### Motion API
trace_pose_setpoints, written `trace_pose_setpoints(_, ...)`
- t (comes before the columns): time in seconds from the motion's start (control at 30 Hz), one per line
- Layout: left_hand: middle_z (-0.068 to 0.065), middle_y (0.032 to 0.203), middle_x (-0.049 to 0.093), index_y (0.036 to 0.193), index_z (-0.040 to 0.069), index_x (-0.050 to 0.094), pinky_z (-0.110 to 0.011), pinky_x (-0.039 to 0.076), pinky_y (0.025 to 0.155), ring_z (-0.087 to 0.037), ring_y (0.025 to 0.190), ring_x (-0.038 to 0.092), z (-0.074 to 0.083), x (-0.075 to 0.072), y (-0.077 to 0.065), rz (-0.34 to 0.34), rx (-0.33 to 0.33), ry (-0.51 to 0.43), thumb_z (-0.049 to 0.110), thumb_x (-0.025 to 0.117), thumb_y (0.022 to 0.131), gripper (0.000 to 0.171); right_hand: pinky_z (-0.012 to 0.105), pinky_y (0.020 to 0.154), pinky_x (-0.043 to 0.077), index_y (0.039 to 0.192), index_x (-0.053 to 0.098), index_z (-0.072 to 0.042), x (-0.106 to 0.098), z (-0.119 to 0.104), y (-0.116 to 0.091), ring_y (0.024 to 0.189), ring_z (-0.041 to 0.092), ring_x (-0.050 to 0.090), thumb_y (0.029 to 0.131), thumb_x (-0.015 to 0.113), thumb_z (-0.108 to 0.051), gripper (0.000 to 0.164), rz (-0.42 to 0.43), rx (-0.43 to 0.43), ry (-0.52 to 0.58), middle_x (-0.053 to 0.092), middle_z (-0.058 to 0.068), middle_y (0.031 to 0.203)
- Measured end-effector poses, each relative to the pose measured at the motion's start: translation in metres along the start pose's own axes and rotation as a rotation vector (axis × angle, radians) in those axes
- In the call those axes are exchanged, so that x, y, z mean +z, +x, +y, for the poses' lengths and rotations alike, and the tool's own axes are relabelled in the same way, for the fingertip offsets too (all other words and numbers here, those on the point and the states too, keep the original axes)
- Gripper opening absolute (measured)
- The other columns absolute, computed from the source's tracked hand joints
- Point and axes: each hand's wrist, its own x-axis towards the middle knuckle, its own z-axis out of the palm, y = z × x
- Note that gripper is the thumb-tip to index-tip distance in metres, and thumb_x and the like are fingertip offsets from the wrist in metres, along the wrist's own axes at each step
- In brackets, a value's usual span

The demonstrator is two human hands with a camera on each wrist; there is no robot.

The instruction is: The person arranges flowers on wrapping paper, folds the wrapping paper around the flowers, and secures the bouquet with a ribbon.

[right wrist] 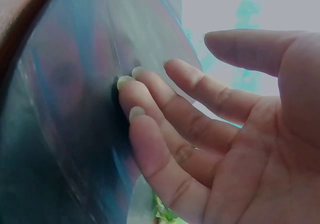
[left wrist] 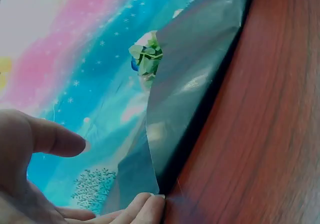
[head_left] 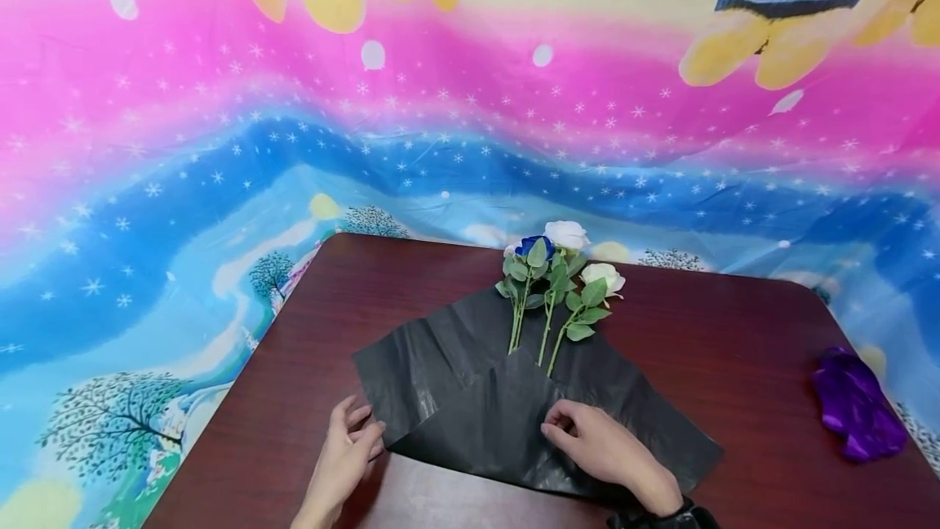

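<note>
A sheet of black wrapping paper [head_left: 470, 423] lies on the table with its lower part folded up over the flower stems. White roses [head_left: 604, 277] and a blue rose [head_left: 534, 247] stick out of its top, on green leafy stems. My left hand [head_left: 351, 439] is at the paper's left corner; in the left wrist view its fingertips [left wrist: 150, 209] are right at the fold's edge, with the thumb [left wrist: 62, 140] held apart. Over the folded flap is my right hand [head_left: 598, 443], its fingertips [right wrist: 142, 114] against the paper and its thumb spread away.
A crumpled piece of shiny purple material [head_left: 857, 405] rests near the right edge of the dark red wooden table [head_left: 308, 325]. Behind the table hangs a printed cloth [head_left: 470, 104] in pink and blue. A black band [head_left: 664, 517] is round the right wrist.
</note>
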Motion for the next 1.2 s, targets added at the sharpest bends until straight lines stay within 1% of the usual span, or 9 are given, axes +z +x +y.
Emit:
trace_pose_setpoints(0.13,-0.036,0.137,0.035,0.144,-0.008,0.012,-0.036,0.053,0.076,-0.035,0.111,0.052,-0.003,-0.002,0.001,-0.023,-0.023,-0.126,0.007,0.052,0.094,0.067,0.028,0.059,0.042,0.097,0.064,-0.016,0.003,-0.002,0.004,0.067,0.005,0.053,0.096,0.057,-0.033,0.018,-0.008,0.004,0.024,0.059,-0.010,0.081)
trace_pose_setpoints(0.33,-0.033,0.132,0.043,0.143,-0.009,0.015,-0.031,0.050,0.067,-0.028,0.103,0.057,-0.004,-0.003,0.004,-0.079,-0.075,-0.195,0.013,0.048,0.098,0.061,0.027,0.060,0.042,0.094,0.063,-0.015,0.011,0.000,0.009,0.066,0.005,0.052,0.094,0.060,-0.024,0.009,0.044,0.016,0.002,0.057,-0.010,0.078)
trace_pose_setpoints(0.53,-0.035,0.138,0.033,0.144,-0.010,0.014,-0.046,0.049,0.085,-0.044,0.124,0.039,-0.002,-0.005,-0.007,-0.108,-0.103,-0.187,0.013,0.048,0.098,0.062,0.029,0.064,0.041,0.090,0.059,-0.017,0.021,-0.003,0.014,0.074,0.009,0.049,0.092,0.064,-0.022,0.008,0.119,0.061,-0.064,0.051,-0.005,0.083)
trace_pose_setpoints(0.6,-0.036,0.141,0.026,0.145,-0.010,0.010,-0.050,0.046,0.089,-0.044,0.128,0.034,0.000,-0.006,-0.012,-0.112,-0.128,-0.265,0.013,0.048,0.098,0.065,0.030,0.064,0.040,0.090,0.057,-0.017,0.024,-0.006,0.015,0.075,0.010,0.047,0.091,0.064,-0.025,0.011,0.146,0.088,-0.092,0.050,-0.004,0.084)
trace_pose_setpoints(0.73,-0.033,0.148,0.014,0.148,-0.006,0.002,-0.050,0.045,0.092,-0.033,0.122,0.044,0.001,-0.007,-0.018,-0.092,-0.238,-0.527,0.012,0.045,0.099,0.068,0.031,0.063,0.038,0.094,0.055,-0.016,0.027,-0.010,0.017,0.073,0.011,0.046,0.092,0.063,-0.032,0.018,0.156,0.137,-0.127,0.048,-0.002,0.086)
trace_pose_setpoints(0.83,-0.029,0.140,0.029,0.148,-0.003,0.001,-0.042,0.049,0.085,-0.021,0.105,0.056,0.000,-0.006,-0.016,-0.049,-0.286,-0.628,0.013,0.045,0.098,0.069,0.033,0.062,0.037,0.098,0.056,-0.015,0.028,-0.010,0.020,0.072,0.013,0.045,0.092,0.062,-0.035,0.021,0.132,0.156,-0.135,0.048,-0.001,0.086)
trace_pose_setpoints(0.93,-0.017,0.122,0.045,0.147,-0.004,0.004,-0.033,0.048,0.075,-0.016,0.091,0.059,-0.002,-0.002,-0.012,-0.066,-0.264,-0.608,0.013,0.048,0.096,0.069,0.033,0.062,0.037,0.100,0.057,-0.014,0.029,-0.008,0.021,0.071,0.013,0.044,0.092,0.063,-0.035,0.023,0.127,0.168,-0.143,0.047,-0.001,0.085)
trace_pose_setpoints(1.0,-0.009,0.111,0.051,0.147,-0.006,0.002,-0.032,0.045,0.070,-0.015,0.086,0.059,-0.002,0.001,-0.009,-0.137,-0.247,-0.568,0.015,0.049,0.097,0.072,0.033,0.060,0.037,0.102,0.057,-0.013,0.031,-0.007,0.022,0.070,0.014,0.044,0.092,0.063,-0.035,0.025,0.128,0.178,-0.147,0.047,-0.001,0.085)
trace_pose_setpoints(1.2,-0.003,0.094,0.064,0.122,0.000,0.045,-0.030,0.047,0.067,-0.018,0.084,0.060,0.002,0.016,-0.003,-0.319,-0.204,-0.492,0.020,0.060,0.094,0.037,0.035,0.059,0.040,0.104,0.056,-0.012,0.035,-0.007,0.024,0.072,0.016,0.049,0.091,0.065,-0.036,0.029,0.138,0.190,-0.179,0.049,0.001,0.089)
